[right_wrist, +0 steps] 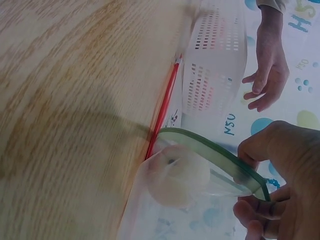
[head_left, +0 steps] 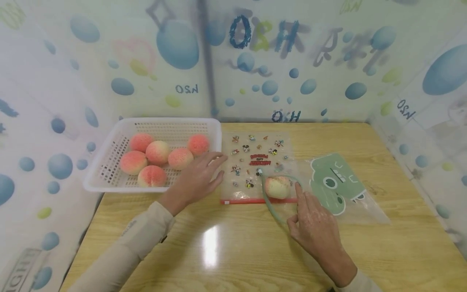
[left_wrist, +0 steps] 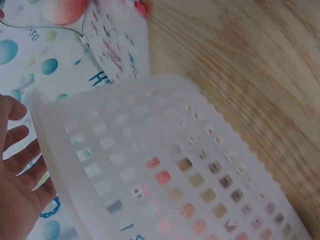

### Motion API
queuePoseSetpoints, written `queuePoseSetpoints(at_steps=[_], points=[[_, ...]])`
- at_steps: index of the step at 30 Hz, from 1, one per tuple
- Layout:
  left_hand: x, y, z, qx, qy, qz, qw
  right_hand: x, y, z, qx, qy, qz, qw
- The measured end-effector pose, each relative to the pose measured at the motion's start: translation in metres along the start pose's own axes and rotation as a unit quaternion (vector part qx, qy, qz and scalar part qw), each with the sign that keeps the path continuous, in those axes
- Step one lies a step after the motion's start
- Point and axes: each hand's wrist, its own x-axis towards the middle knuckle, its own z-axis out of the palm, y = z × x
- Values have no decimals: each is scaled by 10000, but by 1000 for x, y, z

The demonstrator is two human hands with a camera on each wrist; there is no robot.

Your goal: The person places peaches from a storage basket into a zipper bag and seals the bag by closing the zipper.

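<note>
My right hand (head_left: pixel 317 223) pinches the green zip edge (right_wrist: pixel 215 147) of a clear zip bag (head_left: pixel 337 182) printed with a green cartoon monster. The zip edge bows open in a loop around a pale pink-and-cream peach (head_left: pixel 278 187). Through the clear plastic, the right wrist view shows this peach (right_wrist: pixel 177 175) just inside the bag's mouth. My left hand (head_left: pixel 198 178) hovers by the right rim of a white basket (head_left: pixel 219 158), its fingers loosely extended and holding nothing. Several peaches (head_left: pixel 157 152) lie in the basket.
A second clear zip bag (head_left: pixel 237 162) with small cartoon figures and a red zip (head_left: pixel 240 201) lies flat on the wooden table (head_left: pixel 233 251), partly under the peach and the monster bag. Patterned curtain walls (head_left: pixel 237 89) with blue bubbles close in the back and sides.
</note>
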Motion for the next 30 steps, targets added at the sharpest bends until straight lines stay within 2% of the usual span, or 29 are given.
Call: queuePoseSetpoints(at_steps=[9, 17, 20, 26, 30], points=[[-11, -19, -6, -80, 182, -53, 9998, -1, 0, 0, -19, -46, 50, 10000], [-13, -37, -12, 28, 426, -151, 9990, 0, 2, 1, -35, 31, -17, 10000], [-14, -45, -12, 60, 289, -220, 9993, 0, 2, 1, -58, 35, 0, 10000], [-18, -57, -15, 128, 51, -637, 9979, -2, 1, 1, -62, -5, 65, 10000], [-22, -64, -15, 227, 10, -663, 9975, -2, 0, 1, -60, -58, 86, 9999]])
